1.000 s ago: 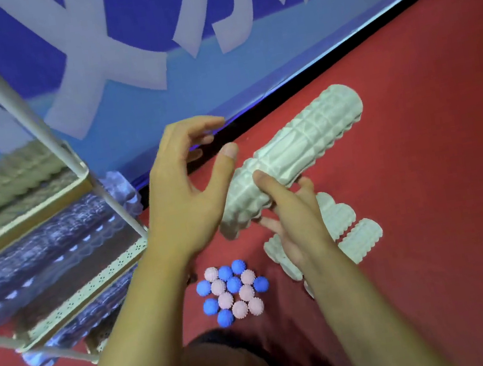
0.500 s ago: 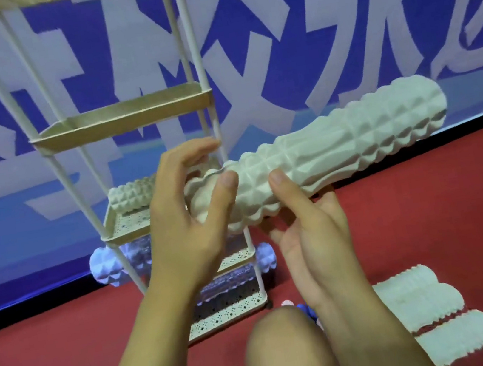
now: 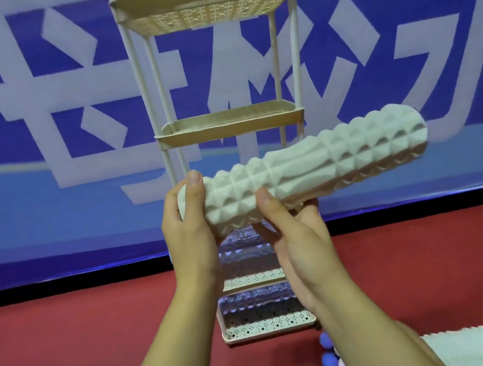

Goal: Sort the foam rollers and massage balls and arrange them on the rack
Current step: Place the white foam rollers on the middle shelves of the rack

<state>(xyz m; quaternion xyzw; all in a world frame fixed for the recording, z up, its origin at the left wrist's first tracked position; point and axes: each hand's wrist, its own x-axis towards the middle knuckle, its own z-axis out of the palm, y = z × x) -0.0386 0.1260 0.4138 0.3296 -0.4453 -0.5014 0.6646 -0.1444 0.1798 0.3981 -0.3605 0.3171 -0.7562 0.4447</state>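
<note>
Fingers of left hand [image 3: 188, 222] and right hand [image 3: 297, 237] curl round the near end of the pale grey ridged foam roller [image 3: 310, 169] at frame centre; level it, then slide endwise onto the cream tiered rack [image 3: 231, 123].

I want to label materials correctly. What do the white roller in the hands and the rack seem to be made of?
Roller: looks like moulded foam, matte and off-white, with pressed ridges and pyramid bumps and no shine. Rack: probably plastic, cream, slightly glossy; its shelves have punched lattice patterns and thin round posts. Painted metal cannot be ruled out.
</note>
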